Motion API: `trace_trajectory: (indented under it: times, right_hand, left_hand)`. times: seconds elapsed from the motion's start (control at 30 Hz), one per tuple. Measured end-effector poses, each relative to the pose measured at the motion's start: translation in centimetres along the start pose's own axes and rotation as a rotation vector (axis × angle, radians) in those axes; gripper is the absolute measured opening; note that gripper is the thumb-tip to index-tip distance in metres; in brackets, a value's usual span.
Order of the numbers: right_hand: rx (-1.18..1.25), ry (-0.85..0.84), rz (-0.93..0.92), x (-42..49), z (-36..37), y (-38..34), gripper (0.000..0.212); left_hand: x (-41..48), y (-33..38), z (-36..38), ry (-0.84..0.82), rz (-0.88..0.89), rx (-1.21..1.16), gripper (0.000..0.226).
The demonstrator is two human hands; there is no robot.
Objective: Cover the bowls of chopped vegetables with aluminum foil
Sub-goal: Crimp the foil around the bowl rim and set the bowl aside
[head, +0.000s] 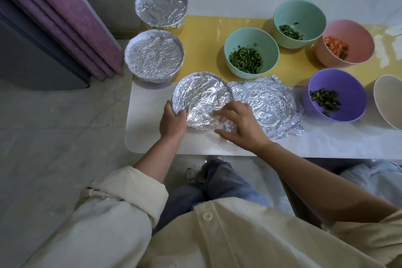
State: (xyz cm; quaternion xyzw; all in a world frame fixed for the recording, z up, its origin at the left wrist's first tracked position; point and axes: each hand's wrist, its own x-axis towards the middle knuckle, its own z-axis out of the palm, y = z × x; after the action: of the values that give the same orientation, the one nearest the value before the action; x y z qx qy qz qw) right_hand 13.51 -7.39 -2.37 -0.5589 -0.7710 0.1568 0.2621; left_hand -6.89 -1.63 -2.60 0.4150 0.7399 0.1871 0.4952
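I record two sealed bowls (pixel 154 55) at left, the third bowl (pixel 195 91) at the near edge of the table (pixel 326 143), left hand (pixel 173 123) gripping its rim, right hand (pixel 241 124) pressing foil (pixel 208 115) down with spread fingers, four open bowls (pixel 251 53) outstanding.

Crinkled shiny foil (pixel 202 98); bowls (pixel 251 52) matt, probably plastic.
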Motion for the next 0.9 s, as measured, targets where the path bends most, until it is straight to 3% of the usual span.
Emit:
trace_trajectory:
  times: [0.1,0.17,0.27,0.4,0.6,0.9]
  right_hand:
    - [0.251,0.2,0.552,-0.9,-0.4,-1.2,0.009]
    - [0.578,0.08,0.923,-1.1,-0.3,-1.6,0.017]
    - [1.036,-0.021,1.16,-1.4,-0.1,-2.2,0.036]
    - [1.228,0.086,1.296,-0.6,0.4,-3.0,0.025]
    - [1.062,0.139,1.257,1.2,0.7,-2.4,0.012]
    - [0.9,0.087,1.241,2.8,0.4,-1.5,0.014]
  left_hand:
    - [-0.4,0.9,-0.1,0.042,0.064,0.006,0.061]
    - [-0.6,1.2,0.0,0.07,0.106,0.021,0.054]
    - [-0.6,1.1,0.2,0.118,0.123,0.067,0.046]
    - [-0.8,1.5,0.3,0.127,0.089,0.142,0.037]
    - [-1.1,1.7,0.0,0.111,0.007,0.228,0.03]
    - [2.2,-1.5,0.6,0.044,-0.03,0.125,0.057]
